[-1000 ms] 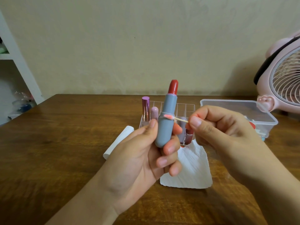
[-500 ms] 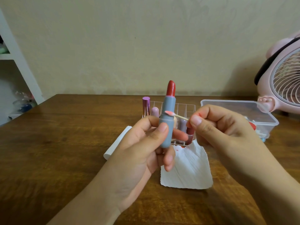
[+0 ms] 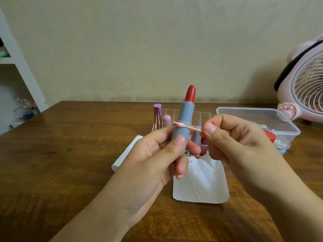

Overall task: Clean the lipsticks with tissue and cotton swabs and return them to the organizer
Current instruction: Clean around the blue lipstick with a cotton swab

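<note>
Above the middle of the desk (image 3: pixel 61 154), your left hand (image 3: pixel 153 165) grips the grey lipstick (image 3: pixel 183 126) upright, thumb across the front of its lower barrel and fingers curled behind; the red bullet stands fully exposed at the top. Your right hand (image 3: pixel 232 142) pinches the wooden stem of a cotton swab (image 3: pixel 187 126) between thumb and forefinger, and the pink-stained tip lies against the barrel at mid-height, on its left edge.

Just behind the lipstick stands the clear organizer (image 3: pixel 203 116), holding a metallic purple tube (image 3: pixel 157 116) and a pale pink one (image 3: pixel 167 120) at its left, with more tubes partly hidden by your fingers. A white tissue (image 3: pixel 201 186) lies flat under your hands, its far edge touching the organizer's front and marked with red smears. A folded white tissue pack (image 3: pixel 125 154) sits to the left of it, half covered by your left hand. To the right, near the organizer, a clear plastic box (image 3: pixel 253 116) holds swabs, and a pink fan (image 3: pixel 304 88) stands at the desk's right rear. Open wood spreads wide on the left side and along the near edge.
</note>
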